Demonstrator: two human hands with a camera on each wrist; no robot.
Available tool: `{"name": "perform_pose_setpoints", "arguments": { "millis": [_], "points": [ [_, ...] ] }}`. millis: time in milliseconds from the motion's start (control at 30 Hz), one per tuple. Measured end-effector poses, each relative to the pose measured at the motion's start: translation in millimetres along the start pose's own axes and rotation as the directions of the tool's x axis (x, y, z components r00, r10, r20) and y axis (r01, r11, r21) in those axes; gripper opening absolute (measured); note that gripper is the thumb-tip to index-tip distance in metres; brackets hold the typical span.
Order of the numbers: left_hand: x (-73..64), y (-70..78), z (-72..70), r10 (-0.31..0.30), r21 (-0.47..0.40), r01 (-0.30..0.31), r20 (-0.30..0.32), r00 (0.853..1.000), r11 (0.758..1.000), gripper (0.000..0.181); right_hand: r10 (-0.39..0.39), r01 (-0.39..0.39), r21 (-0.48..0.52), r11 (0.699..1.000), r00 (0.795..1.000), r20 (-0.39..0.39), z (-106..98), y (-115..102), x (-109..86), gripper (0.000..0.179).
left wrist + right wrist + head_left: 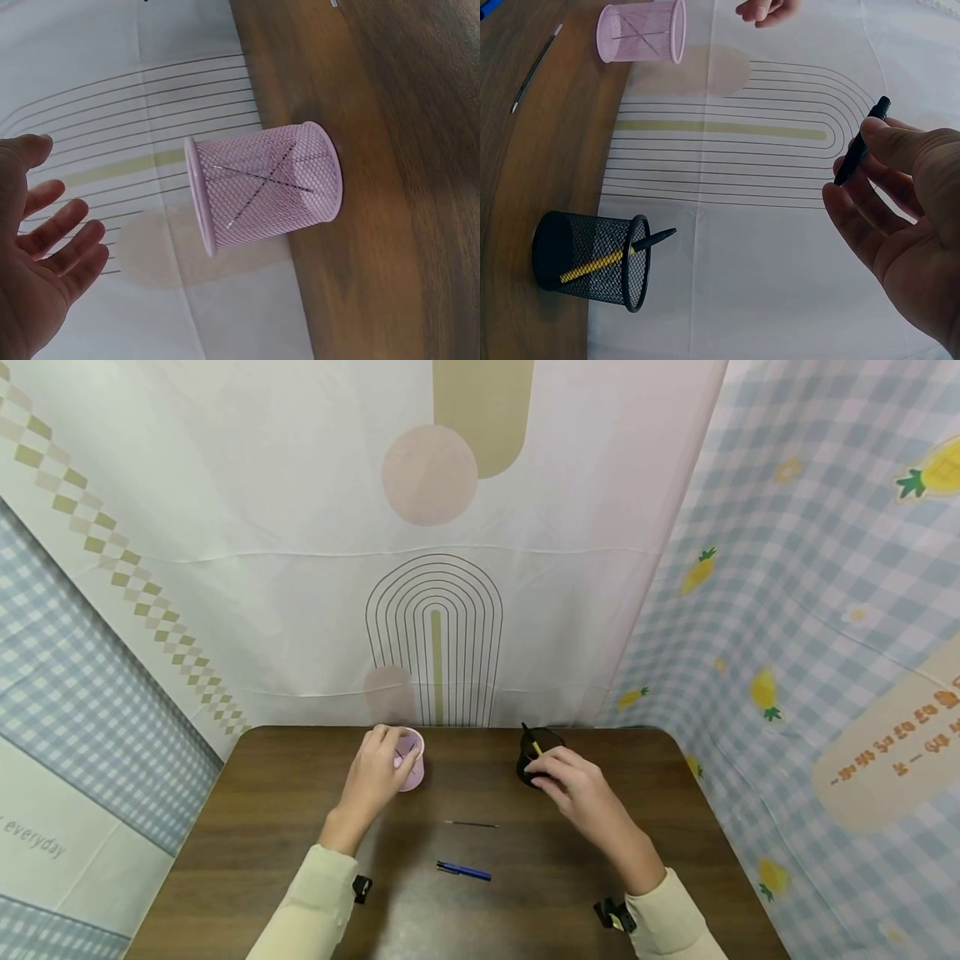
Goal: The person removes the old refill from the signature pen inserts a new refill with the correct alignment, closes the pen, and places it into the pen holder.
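My left hand (371, 768) is over a pink mesh pen cup (262, 184), its fingers apart and loosely bent with nothing between them. Two thin pen refills (289, 184) lie crossed inside that cup, seen through the mesh. My right hand (922, 180) pinches a black pen (859, 150) between thumb and fingertips, above a black mesh pen cup (585, 225). A yellow-and-black pen (592, 266) leans in the black cup, its dark end sticking out past the rim. In the head view, my right fingers cover part of the black cup.
On the brown table (300, 827), a thin pen refill (471, 824) lies between the two cups, nearer me. Closer still is a blue pen (463, 871). Behind the table's far edge hangs a patterned white cloth (300, 610), with a blue checked cloth (750, 610) at the right.
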State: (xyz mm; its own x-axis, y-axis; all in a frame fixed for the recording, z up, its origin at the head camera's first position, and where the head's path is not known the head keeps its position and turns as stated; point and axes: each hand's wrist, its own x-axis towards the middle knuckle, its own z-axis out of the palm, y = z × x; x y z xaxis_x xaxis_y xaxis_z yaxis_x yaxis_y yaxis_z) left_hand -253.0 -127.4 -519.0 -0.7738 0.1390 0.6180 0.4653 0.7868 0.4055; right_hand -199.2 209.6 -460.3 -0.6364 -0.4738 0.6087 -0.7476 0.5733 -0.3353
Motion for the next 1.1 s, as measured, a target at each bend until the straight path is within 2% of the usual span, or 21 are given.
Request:
{"name": "perform_pose_setpoints", "arguments": {
  "millis": [233,500,800,1000,1100],
  "points": [
    [4.6,-6.5,5.8,-0.073,0.006,0.073,0.061,0.995,0.997,0.03,0.006,-0.006,-0.007,1.0,1.0,0.005,1,0,-1.8,0.023],
    [12.9,-11.9,16.7,-0.137,0.013,0.136,0.143,0.98,0.991,0.028,-0.002,0.002,0.001,1.0,1.0,0.014,1,0,-2.7,0.024],
    [24.8,-21.5,26.5,-0.243,0.072,0.232,0.289,0.926,0.97,0.025,0.002,-0.001,-0.007,1.0,1.0,0.015,1,1,-3.8,0.025],
    [32.0,-27.0,29.2,-0.261,0.069,0.253,0.334,0.906,0.965,0.019,0.0,0.0,-0.014,1.0,1.0,0.022,0,1,-3.6,0.025],
    [34.8,-29.2,30.8,-0.281,0.068,0.275,0.36,0.89,0.959,0.019,0.007,-0.007,-0.013,1.0,1.0,0.025,-1,1,-3.7,0.025]
  ]
}}
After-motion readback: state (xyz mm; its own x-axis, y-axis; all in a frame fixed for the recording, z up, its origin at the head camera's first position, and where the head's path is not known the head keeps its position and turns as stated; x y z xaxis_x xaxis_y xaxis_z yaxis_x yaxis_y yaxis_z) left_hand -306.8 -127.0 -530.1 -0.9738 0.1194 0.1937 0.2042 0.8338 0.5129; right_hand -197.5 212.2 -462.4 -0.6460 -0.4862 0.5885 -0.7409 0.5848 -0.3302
